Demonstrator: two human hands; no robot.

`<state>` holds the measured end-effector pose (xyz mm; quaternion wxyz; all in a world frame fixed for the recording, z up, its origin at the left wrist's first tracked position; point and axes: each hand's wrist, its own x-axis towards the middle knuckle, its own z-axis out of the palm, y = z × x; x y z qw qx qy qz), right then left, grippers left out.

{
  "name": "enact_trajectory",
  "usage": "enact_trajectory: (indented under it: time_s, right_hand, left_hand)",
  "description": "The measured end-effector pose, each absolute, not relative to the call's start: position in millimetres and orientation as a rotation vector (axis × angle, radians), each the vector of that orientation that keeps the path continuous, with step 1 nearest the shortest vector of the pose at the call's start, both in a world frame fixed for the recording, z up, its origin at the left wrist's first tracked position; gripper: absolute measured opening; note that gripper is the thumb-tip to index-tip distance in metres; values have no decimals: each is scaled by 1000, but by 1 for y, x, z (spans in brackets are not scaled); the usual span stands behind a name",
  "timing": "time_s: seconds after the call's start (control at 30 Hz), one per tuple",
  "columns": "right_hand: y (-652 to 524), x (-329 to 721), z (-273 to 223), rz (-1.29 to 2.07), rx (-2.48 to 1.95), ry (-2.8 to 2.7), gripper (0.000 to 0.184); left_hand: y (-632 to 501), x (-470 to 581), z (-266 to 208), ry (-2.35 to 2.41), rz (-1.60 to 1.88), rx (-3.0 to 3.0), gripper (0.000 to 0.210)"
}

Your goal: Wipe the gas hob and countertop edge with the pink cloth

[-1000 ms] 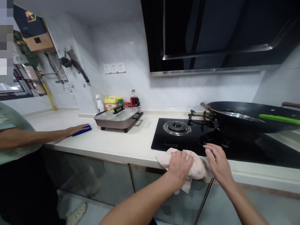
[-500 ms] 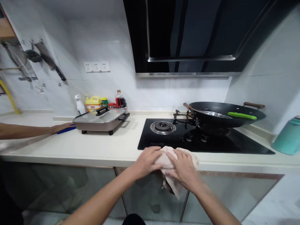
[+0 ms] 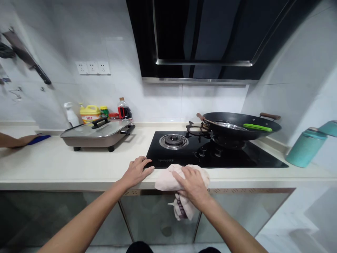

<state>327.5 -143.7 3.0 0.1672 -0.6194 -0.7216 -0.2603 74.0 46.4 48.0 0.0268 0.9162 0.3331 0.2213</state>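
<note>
My right hand (image 3: pixel 194 182) presses on a bunched pale pink cloth (image 3: pixel 167 180) at the front edge of the counter, with its fingers curled over the fabric. Part of the cloth hangs down over the cabinet front. Apart from it, my left hand (image 3: pixel 137 171) lies on the counter (image 3: pixel 92 168), fingers spread and holding nothing. Its fingertips reach the front left corner of the black gas cooktop (image 3: pixel 181 160). On the cooktop's right side sits a wok (image 3: pixel 237 135) with a green-handled utensil (image 3: pixel 257 127) inside.
A lidded electric pan (image 3: pixel 86 140) stands left of the cooktop, with bottles and a yellow jug (image 3: pixel 90 113) behind. At far left, another person's hand (image 3: pixel 26 140) touches a blue cloth (image 3: pixel 39 138). A teal canister (image 3: pixel 306 147) stands right. The range hood (image 3: pixel 195 38) overhangs.
My left hand has left the pink cloth and moved left onto the counter. My right hand stays on the cloth. The other person's hand and blue cloth have moved left. The view has shifted right.
</note>
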Motion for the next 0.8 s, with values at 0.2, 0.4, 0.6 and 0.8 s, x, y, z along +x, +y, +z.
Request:
enact_trajectory:
  time_s: [0.2,0.4,0.6,0.8]
  right_hand:
    - [-206,449,-3,-798,-1919,-1951,73]
    - [-256,556,-16,-878,-2210,-1768,59]
    - [-279,592,5,-792,-2375,-1483,43]
    - [-321,633,58,-608,-2507,-1011,68]
  left_hand:
    - [47,74,50,1033,672,2832,51]
    - [44,77,52,1040,674,2823,52]
    - [48,77,48,1028,757,2815,50]
    - [45,79,49,1032,783,2810,50]
